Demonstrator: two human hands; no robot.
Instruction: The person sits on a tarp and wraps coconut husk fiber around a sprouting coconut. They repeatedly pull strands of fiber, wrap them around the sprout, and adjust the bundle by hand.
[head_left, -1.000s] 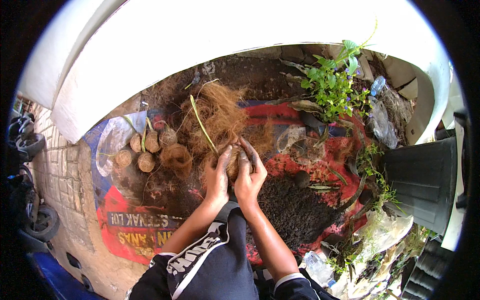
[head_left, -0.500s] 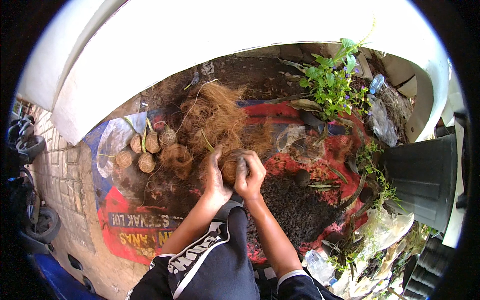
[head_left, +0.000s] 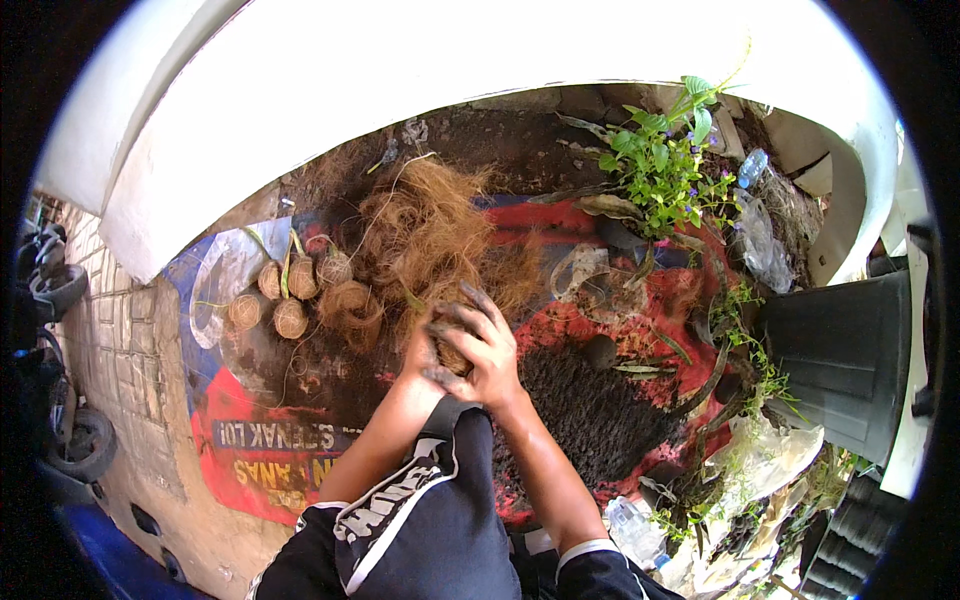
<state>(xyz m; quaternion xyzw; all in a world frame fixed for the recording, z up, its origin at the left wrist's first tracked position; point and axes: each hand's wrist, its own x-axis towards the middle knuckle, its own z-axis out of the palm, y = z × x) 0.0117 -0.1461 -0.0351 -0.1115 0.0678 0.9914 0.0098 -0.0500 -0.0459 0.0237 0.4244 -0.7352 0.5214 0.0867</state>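
Between my two hands is a ball wrapped in brown coconut fibre (head_left: pixel 452 356), with a short green leaf (head_left: pixel 413 300) sticking up beside it. My left hand (head_left: pixel 418 352) is closed round its left side, partly hidden. Soil-darkened, my right hand (head_left: pixel 488 352) curls over the top and right side. Just beyond my hands spreads a heap of loose coconut fibre (head_left: pixel 425 215). Left of it lies a smaller fibre clump (head_left: pixel 350 314). Several string-bound fibre balls (head_left: pixel 290 319), some with green leaves, sit together farther left.
Dark soil (head_left: pixel 585 415) is heaped on a red and blue printed sheet (head_left: pixel 225 400), right of my hands. A leafy plant (head_left: pixel 655 150), plastic bottle (head_left: pixel 752 168) and clear bag (head_left: pixel 765 245) stand far right, near a black bin (head_left: pixel 840 355). A white curved panel (head_left: pixel 450 50) borders the far side.
My right hand has rolled over the ball, its fingers now reaching across the top. My left hand has turned further under and behind it. The ball is drawn slightly closer to me.
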